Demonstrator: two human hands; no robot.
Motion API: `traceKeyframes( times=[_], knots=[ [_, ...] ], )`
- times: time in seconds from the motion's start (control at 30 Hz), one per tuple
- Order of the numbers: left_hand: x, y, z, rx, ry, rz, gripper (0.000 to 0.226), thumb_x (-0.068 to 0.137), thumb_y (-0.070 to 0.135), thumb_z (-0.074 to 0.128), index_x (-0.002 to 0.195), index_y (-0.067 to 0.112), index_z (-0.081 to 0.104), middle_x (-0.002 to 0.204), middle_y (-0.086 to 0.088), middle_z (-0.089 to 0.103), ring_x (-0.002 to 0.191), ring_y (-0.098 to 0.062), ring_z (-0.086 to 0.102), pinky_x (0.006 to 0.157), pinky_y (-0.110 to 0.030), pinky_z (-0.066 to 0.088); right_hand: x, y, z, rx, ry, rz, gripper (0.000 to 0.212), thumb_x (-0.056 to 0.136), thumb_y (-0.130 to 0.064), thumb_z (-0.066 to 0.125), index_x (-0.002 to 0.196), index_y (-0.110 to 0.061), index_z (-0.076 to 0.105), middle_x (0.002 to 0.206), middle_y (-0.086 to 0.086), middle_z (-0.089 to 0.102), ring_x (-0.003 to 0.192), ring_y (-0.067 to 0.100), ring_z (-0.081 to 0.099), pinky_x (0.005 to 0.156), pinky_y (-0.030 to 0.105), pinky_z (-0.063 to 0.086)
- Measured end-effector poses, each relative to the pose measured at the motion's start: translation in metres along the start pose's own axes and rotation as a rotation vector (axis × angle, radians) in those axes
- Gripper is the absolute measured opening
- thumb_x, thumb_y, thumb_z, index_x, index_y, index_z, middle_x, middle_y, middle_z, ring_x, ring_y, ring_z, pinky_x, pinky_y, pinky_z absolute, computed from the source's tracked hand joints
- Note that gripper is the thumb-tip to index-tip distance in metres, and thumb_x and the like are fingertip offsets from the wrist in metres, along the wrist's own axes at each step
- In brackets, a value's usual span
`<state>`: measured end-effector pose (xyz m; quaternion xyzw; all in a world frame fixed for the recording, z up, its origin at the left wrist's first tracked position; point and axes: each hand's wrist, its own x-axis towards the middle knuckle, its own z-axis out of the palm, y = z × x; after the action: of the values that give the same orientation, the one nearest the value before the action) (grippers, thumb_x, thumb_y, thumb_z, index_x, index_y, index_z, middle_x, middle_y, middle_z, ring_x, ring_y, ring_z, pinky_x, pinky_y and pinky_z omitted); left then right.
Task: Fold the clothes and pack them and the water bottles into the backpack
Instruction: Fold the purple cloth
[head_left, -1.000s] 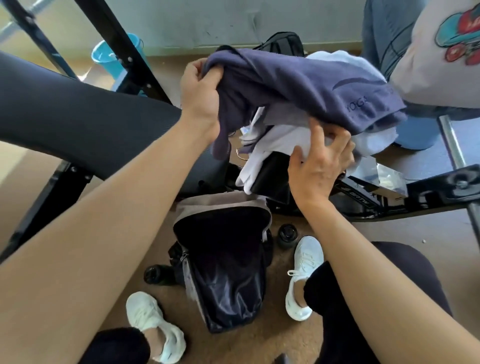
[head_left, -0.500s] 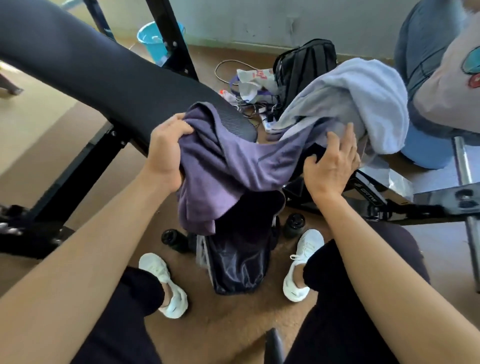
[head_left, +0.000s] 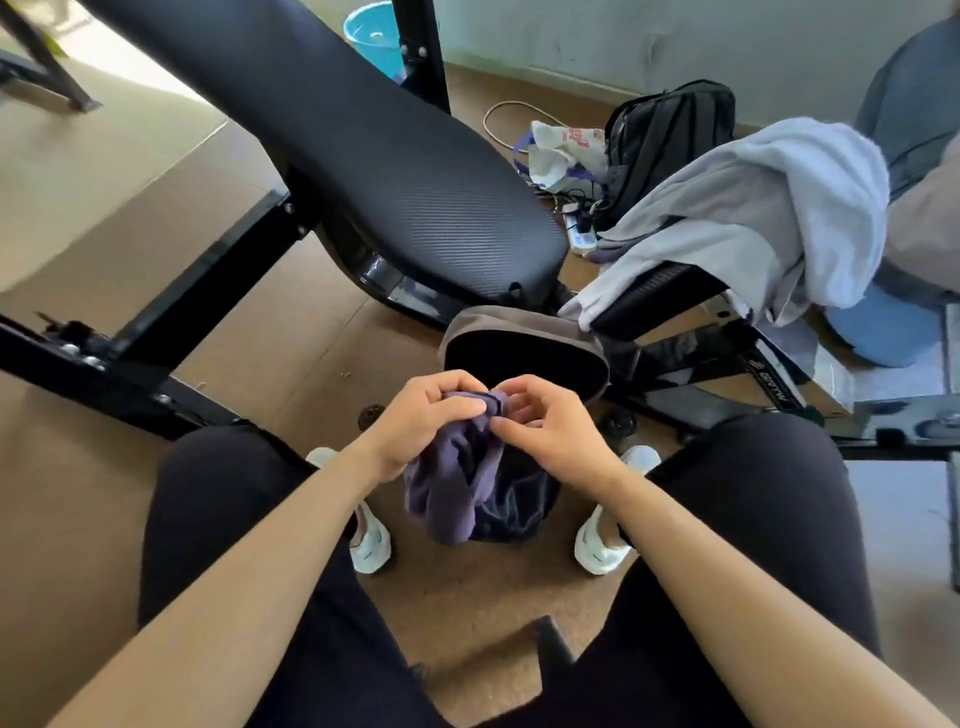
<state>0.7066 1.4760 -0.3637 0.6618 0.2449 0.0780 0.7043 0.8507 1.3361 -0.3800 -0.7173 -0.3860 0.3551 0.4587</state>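
Left grip and right grip clamp purple shirt over backpack; frame lettering illegible.

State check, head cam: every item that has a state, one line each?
backpack: open, flap back, on floor
purple garment: bunched, unfolded, held over the backpack
left hand: grips purple garment
right hand: pinches purple garment
grey garment: unfolded, draped over bench pad
left water bottle: on floor, unpacked
right water bottle: on floor, unpacked
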Motion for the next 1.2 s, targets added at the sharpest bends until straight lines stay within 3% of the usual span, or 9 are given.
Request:
traceKeyframes(
  times=[0.07, 0.17, 0.33, 0.5, 0.63, 0.83, 0.93, 1.1, 1.2],
  knots=[
    [-0.006, -0.007, -0.001, 0.022, -0.015, 0.015, 0.007, 0.087, 0.019, 0.067, 0.084, 0.024, 0.07, 0.081, 0.005, 0.066, 0.079, -0.008, 0.06, 0.077, -0.02, 0.048, -0.001, 0.004, 0.01, -0.132, 0.012, -0.004, 0.016, 0.081, -0.008, 0.073, 0.093, -0.018, 0.073, 0.081, -0.003, 0.073, 0.074, 0.007, 0.067, 0.072, 0.027, 0.054],
    [-0.006, -0.009, -0.006, 0.017, -0.013, 0.066, 0.008, 0.089, 0.018, 0.066, 0.084, 0.013, 0.062, 0.077, 0.003, 0.06, 0.075, -0.007, 0.056, 0.073, -0.018, 0.046, 0.001, 0.014, 0.011, -0.313, 0.079, 0.054, 0.017, 0.074, -0.004, 0.066, 0.076, -0.021, 0.068, 0.072, -0.006, 0.068, 0.071, 0.011, 0.062, 0.069, 0.031, 0.05],
    [0.0, -0.017, -0.016, -0.012, 0.071, 0.099, 0.022, 0.089, 0.018, 0.064, 0.07, 0.018, 0.053, 0.067, 0.007, 0.049, 0.065, -0.005, 0.046, 0.064, -0.017, 0.041, 0.018, 0.04, -0.005, -0.429, 0.215, 0.151, 0.024, 0.076, 0.0, 0.063, 0.081, -0.022, 0.071, 0.086, -0.002, 0.063, 0.082, 0.017, 0.059, 0.077, 0.03, 0.045],
    [0.011, -0.028, -0.034, 0.008, 0.203, -0.004, 0.038, 0.087, 0.024, 0.07, 0.061, 0.02, 0.043, 0.059, 0.007, 0.04, 0.057, -0.007, 0.038, 0.056, -0.021, 0.036, 0.033, 0.05, -0.028, -0.214, 0.287, 0.179, 0.019, 0.086, 0.0, 0.068, 0.089, -0.016, 0.078, 0.085, -0.002, 0.076, 0.084, 0.015, 0.072, 0.084, 0.037, 0.057],
    [0.019, -0.048, -0.052, 0.399, 0.297, -0.126, 0.041, 0.085, 0.016, 0.08, 0.058, 0.017, 0.049, 0.049, 0.014, 0.044, 0.052, -0.006, 0.039, 0.057, -0.026, 0.034, 0.046, 0.048, -0.051, 0.131, 0.332, 0.27, 0.023, 0.094, 0.003, 0.059, 0.093, -0.012, 0.075, 0.088, 0.006, 0.075, 0.084, 0.017, 0.068, 0.085, 0.042, 0.057],
    [0.021, -0.061, -0.063, 0.662, 0.508, -0.218, 0.035, 0.087, 0.026, 0.076, 0.062, 0.02, 0.052, 0.063, -0.001, 0.059, 0.066, -0.024, 0.058, 0.062, -0.037, 0.047, 0.058, 0.045, -0.079, 0.243, 0.543, 0.26, 0.022, 0.099, -0.006, 0.056, 0.088, -0.018, 0.071, 0.086, 0.008, 0.067, 0.08, 0.018, 0.057, 0.074, 0.035, 0.048],
    [0.021, -0.062, -0.074, 0.618, 0.699, -0.246, 0.032, 0.087, 0.021, 0.073, 0.064, 0.019, 0.05, 0.065, -0.002, 0.057, 0.067, -0.027, 0.055, 0.063, -0.038, 0.045, 0.061, 0.046, -0.095, 0.172, 0.655, 0.249, 0.021, 0.099, -0.008, 0.056, 0.087, -0.019, 0.07, 0.075, -0.002, 0.063, 0.067, 0.01, 0.053, 0.064, 0.028, 0.045],
    [0.018, -0.056, -0.084, 0.46, 0.949, -0.278, 0.034, 0.091, 0.019, 0.065, 0.066, 0.016, 0.042, 0.062, -0.001, 0.04, 0.059, -0.022, 0.036, 0.056, -0.035, 0.029, 0.059, 0.05, -0.109, -0.111, 0.718, 0.239, 0.011, 0.099, -0.017, 0.061, 0.091, -0.016, 0.069, 0.079, 0.0, 0.064, 0.076, 0.014, 0.056, 0.074, 0.027, 0.043],
    [0.017, -0.05, -0.086, 0.25, 1.009, -0.367, 0.039, 0.085, 0.019, 0.066, 0.06, 0.017, 0.037, 0.062, -0.003, 0.033, 0.063, -0.025, 0.029, 0.061, -0.033, 0.029, 0.057, 0.05, -0.105, -0.214, 0.707, 0.252, 0.014, 0.099, -0.021, 0.061, 0.086, -0.017, 0.066, 0.081, 0.006, 0.065, 0.077, 0.019, 0.058, 0.072, 0.027, 0.04]
  ],
)
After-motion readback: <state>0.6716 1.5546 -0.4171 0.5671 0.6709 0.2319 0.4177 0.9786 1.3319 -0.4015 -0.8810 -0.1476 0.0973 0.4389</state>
